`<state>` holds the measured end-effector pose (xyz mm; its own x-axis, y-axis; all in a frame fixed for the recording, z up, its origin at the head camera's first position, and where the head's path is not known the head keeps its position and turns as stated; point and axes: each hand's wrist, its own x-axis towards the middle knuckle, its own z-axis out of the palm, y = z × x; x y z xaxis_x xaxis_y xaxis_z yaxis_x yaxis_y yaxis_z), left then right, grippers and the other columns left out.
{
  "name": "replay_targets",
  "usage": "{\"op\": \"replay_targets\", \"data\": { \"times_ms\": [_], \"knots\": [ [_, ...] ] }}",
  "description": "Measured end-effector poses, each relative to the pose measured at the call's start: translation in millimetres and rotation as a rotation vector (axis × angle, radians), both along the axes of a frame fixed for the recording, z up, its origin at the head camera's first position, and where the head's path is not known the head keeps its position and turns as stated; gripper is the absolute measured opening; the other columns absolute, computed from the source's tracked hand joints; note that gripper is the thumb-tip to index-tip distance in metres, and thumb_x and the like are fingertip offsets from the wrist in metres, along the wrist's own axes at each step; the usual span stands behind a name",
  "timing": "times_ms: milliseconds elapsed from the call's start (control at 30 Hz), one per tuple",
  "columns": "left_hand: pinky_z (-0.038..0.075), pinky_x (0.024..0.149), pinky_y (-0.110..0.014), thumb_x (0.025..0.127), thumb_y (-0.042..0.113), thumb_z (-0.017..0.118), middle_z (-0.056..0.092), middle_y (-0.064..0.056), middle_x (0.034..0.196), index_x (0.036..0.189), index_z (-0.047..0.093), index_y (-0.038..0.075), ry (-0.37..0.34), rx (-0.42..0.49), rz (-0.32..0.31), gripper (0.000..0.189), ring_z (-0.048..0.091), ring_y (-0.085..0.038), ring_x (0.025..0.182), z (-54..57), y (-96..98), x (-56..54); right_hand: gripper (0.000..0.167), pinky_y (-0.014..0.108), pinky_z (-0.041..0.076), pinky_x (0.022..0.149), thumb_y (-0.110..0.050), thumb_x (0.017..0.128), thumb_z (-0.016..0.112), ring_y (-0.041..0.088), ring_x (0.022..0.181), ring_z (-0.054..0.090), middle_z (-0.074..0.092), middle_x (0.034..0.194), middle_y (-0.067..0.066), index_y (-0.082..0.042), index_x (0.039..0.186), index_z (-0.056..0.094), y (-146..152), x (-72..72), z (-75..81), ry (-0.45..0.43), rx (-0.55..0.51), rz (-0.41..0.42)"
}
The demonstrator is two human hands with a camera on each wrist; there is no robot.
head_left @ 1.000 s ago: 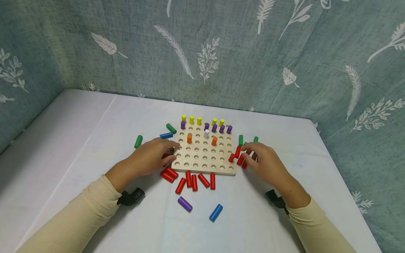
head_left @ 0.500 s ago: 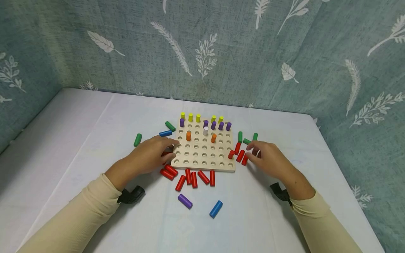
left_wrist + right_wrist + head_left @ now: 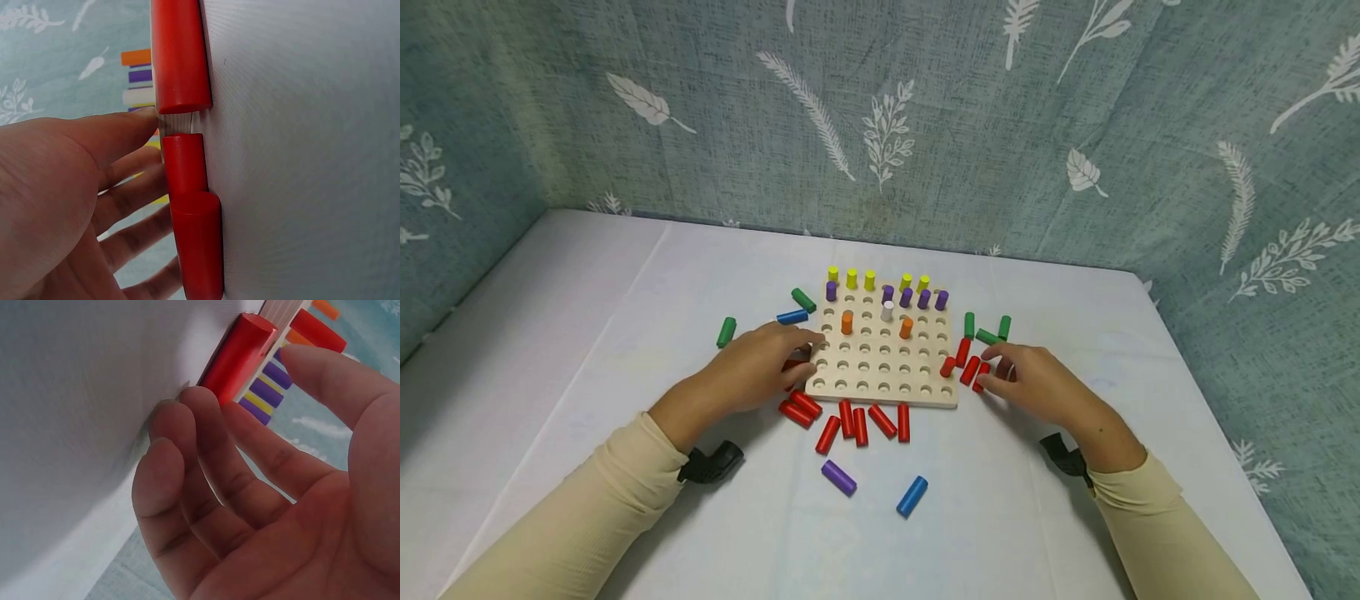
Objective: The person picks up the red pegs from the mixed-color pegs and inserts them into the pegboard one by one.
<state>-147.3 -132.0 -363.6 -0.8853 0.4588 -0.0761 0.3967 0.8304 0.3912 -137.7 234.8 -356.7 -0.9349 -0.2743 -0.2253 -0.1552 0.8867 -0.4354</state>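
Observation:
A wooden pegboard [image 3: 875,375] lies mid-table in the head view, with yellow, purple, orange and white pegs upright in its holes and one red peg [image 3: 948,367] standing near its right edge. My left hand [image 3: 756,367] rests at the board's left edge, fingers loosely spread; the left wrist view shows thumb and fingers beside several loose red pegs [image 3: 197,247]. Right of the board hovers my right hand [image 3: 1033,379], thumb and index finger apart around a lying red peg [image 3: 981,375]. In the right wrist view its fingertips are close to a red peg [image 3: 240,356], which they do not grip.
Several red pegs [image 3: 861,427] lie before the board. Nearer are a purple peg [image 3: 838,477] and a blue peg [image 3: 912,497]. Green pegs [image 3: 1004,327] lie at right; a green peg [image 3: 726,332] and a blue peg [image 3: 793,317] at left. A patterned cloth [image 3: 700,167] stands behind the table.
My right hand has moved slightly right, then a little nearer me, toward the outermost lying red peg. The camera view has shifted slightly; my left hand stays at the board's edge.

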Motion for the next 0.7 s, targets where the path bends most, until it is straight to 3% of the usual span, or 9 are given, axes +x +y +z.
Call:
{"op": "replay_targets", "data": {
  "times_ms": [700],
  "knots": [
    [0.054, 0.097, -0.047, 0.093, 0.024, 0.072, 0.068, -0.011, 0.127, 0.136, 0.061, 0.008, 0.002, 0.001, 0.008, 0.047, 0.063, -0.026, 0.115, 0.6, 0.2, 0.8, 0.034, 0.029, 0.050, 0.068, -0.024, 0.089, 0.074, 0.017, 0.079, 0.058, 0.067, 0.086, 0.004, -0.002, 0.115, 0.070, -4.4, 0.8, -1.7, 0.041, 0.049, 0.014]
  ]
}}
